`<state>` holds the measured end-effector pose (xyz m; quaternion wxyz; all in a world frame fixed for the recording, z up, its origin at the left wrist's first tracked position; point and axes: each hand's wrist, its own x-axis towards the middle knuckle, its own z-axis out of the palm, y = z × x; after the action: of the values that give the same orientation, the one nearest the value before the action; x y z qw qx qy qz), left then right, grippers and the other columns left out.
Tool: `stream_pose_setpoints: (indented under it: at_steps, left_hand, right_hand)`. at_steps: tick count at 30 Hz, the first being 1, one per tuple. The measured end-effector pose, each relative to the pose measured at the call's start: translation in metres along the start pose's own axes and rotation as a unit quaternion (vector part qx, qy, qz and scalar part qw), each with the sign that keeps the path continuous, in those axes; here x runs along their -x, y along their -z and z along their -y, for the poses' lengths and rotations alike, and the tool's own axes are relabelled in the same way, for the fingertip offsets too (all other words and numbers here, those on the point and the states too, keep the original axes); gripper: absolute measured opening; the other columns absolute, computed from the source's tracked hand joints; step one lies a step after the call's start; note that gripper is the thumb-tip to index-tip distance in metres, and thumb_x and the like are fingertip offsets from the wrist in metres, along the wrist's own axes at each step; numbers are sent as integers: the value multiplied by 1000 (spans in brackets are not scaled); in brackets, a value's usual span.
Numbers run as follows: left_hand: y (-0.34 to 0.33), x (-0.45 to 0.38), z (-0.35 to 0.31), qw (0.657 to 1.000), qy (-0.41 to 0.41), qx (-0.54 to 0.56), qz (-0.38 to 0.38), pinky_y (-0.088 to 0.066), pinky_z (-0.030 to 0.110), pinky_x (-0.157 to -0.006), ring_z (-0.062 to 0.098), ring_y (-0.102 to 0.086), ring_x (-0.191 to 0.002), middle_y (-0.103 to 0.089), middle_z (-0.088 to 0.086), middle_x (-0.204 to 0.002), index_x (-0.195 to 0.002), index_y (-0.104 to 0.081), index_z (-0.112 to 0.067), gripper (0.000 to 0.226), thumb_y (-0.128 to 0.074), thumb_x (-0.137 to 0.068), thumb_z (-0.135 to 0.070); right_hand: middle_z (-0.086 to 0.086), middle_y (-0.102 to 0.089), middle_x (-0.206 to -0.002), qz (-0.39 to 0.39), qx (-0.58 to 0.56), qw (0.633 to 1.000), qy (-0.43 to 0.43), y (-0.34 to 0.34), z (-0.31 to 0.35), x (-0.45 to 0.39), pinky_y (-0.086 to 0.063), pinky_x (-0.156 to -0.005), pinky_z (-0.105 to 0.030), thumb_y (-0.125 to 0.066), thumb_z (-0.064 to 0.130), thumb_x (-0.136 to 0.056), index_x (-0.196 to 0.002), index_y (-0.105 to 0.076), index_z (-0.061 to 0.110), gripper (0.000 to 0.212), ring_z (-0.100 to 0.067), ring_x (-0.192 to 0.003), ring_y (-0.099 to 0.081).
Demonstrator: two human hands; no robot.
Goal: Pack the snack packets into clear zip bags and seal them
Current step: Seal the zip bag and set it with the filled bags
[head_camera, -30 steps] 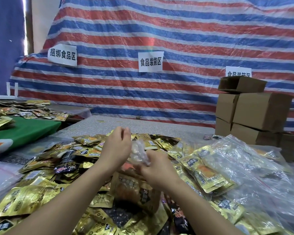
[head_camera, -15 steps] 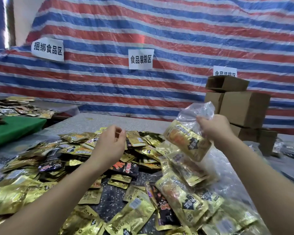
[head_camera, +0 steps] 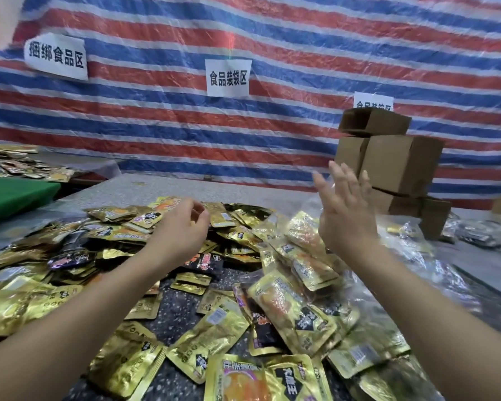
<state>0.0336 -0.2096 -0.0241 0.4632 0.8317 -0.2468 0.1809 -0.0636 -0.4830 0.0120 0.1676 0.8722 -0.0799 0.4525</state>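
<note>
Glossy foil and crinkled clear plastic

Snack packets (head_camera: 214,334) are shiny gold foil; zip bags (head_camera: 434,287) clear glossy film; boxes (head_camera: 399,160) matt cardboard; desk (head_camera: 174,189) speckled stone-like; backdrop (head_camera: 272,134) woven plastic tarp.

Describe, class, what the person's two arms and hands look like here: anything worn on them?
Both forearms are bare as far as the picture shows: no sleeves or gloves. The left hand and right hand show no visible rings, watch or wristbands, and no markings.

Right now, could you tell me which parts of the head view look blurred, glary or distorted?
In the head view, the right hand is motion-blurred at its fingers; the gold snack packets and clear bags throw glare; the striped tarp bows with wide-angle distortion; the left hand is fairly sharp.
</note>
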Motion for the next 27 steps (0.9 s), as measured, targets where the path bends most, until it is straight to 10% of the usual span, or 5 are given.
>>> stream_pose_setpoints:
  at_steps: [7,27]
  left_hand:
    - [-3,2,0,1000,-22,-8,20,-49,32,-72,2,-54,-87,-52,-18,-95,-111,-56,-19,24,-43,-102,-38]
    - [-6,17,-19,996,-53,-35,57,-42,27,-59,11,-57,-75,-63,-4,-86,-93,-59,-21,23,-44,-103,-35]
  right_hand:
    - [-2,-39,-158,326,-93,937,-86,-31,-1,20,-27,-114,-52,-23,61,-100,-155,-26,32,62,-25,-141,-40]
    - [-9,-60,-132,117,-139,979,-90,2,12,27,-30,-107,-45,-31,51,-93,-131,-59,10,62,-28,-121,-52]
